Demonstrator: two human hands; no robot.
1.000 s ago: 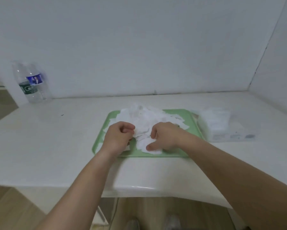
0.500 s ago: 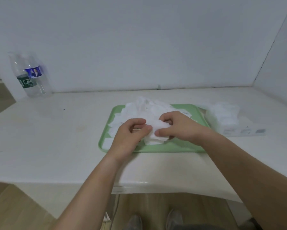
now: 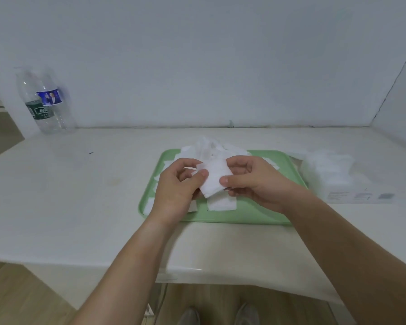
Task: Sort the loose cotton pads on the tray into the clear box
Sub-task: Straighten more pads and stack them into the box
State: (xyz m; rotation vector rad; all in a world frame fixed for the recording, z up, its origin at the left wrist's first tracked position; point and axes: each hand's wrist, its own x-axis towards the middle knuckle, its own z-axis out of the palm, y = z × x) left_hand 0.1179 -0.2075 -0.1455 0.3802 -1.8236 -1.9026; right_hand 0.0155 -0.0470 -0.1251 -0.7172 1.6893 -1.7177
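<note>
A green tray [image 3: 255,213] lies on the white table and carries a heap of loose white cotton pads [image 3: 211,147]. Just above the tray, my left hand [image 3: 176,188] and my right hand [image 3: 255,181] pinch a small stack of cotton pads [image 3: 214,178] between thumbs and fingers. One single pad [image 3: 221,204] lies flat on the tray below the stack. The clear box [image 3: 333,179] stands to the right of the tray, with white pads inside it.
Two clear water bottles [image 3: 44,102] stand at the back left by the wall. A side wall closes off the table at the right. The table's front edge [image 3: 197,273] is close to me, with the floor and my shoes below it.
Both hands gathered pads from the heap and lifted a small stack off the tray. The stack now sits higher between my fingertips, and the view has shifted slightly.
</note>
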